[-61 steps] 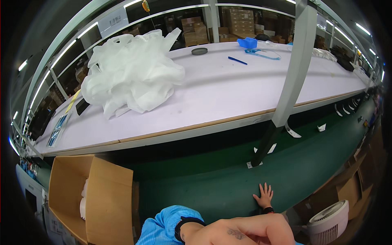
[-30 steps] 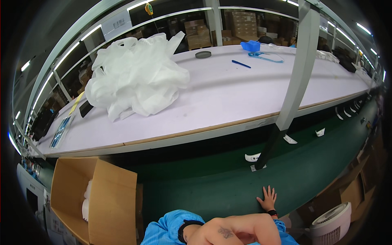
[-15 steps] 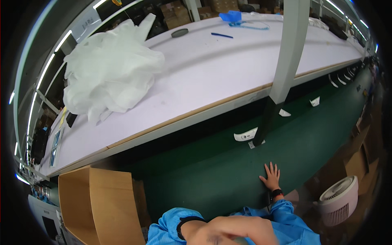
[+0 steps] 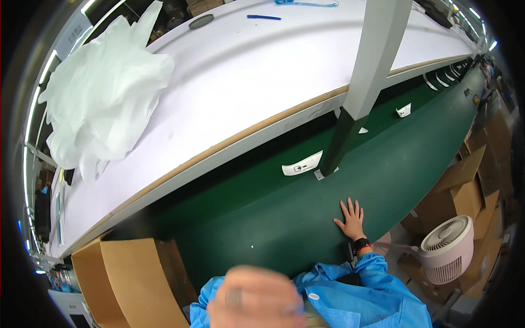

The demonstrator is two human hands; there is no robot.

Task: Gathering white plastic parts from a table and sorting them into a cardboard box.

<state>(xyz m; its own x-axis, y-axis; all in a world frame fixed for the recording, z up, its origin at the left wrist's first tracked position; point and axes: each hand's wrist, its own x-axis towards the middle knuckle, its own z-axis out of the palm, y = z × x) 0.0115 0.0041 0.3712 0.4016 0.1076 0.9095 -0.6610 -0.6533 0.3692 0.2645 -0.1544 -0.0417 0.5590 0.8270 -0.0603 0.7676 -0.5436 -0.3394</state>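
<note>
My right hand (image 4: 351, 220) rests palm down on the green work surface (image 4: 262, 227), its fingers spread and nothing in them. A dark band sits on that wrist. Close to the camera at the bottom, my left hand (image 4: 254, 299) is raised in front of my body, smeared by motion. Its fingers cannot be made out, nor whether it holds anything. Beyond the right hand, a white curved plastic piece (image 4: 302, 164) lies on the green strip beside the post. Another white piece (image 4: 403, 110) lies farther along.
A grey post (image 4: 374, 60) rises between the green surface and the white table (image 4: 246, 71). On that table lies a heap of white sheeting (image 4: 109, 98). An open cardboard box (image 4: 128, 273) stands at the left, a pale fan (image 4: 448, 249) at the right near other cartons (image 4: 456, 186).
My left hand has gone from lying across the lower edge to a raised, blurred position farther left. The whole view has shifted. My right hand stays flat on the green surface.
</note>
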